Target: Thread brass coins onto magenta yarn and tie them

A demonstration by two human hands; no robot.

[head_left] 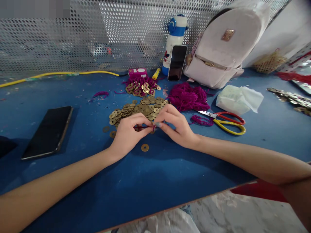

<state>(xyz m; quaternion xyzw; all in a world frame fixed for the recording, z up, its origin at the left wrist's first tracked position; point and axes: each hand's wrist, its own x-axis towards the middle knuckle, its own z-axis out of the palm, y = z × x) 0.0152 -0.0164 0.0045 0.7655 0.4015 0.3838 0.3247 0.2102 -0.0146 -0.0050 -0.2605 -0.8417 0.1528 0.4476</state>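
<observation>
My left hand (131, 132) and my right hand (175, 125) meet in front of a pile of brass coins (145, 108) with square holes. Between the fingertips of both hands runs a short purple cord (154, 127), pinched at each side. Most of it is hidden by the fingers, and whether a coin is on it I cannot make out. A single coin (145, 148) lies flat on the table just below my hands. Behind the pile are coins tied with purple cord (143, 86). A heap of purple yarn (188, 97) lies beyond my right hand.
Scissors (228, 121) with red and yellow handles lie right of the yarn, near a white packet (239, 99). A dark phone (48, 131) lies at left. At the back stand a bottle (175, 42), an upright phone (177, 63) and a pale backpack (223, 48) against a perforated metal panel (80, 42).
</observation>
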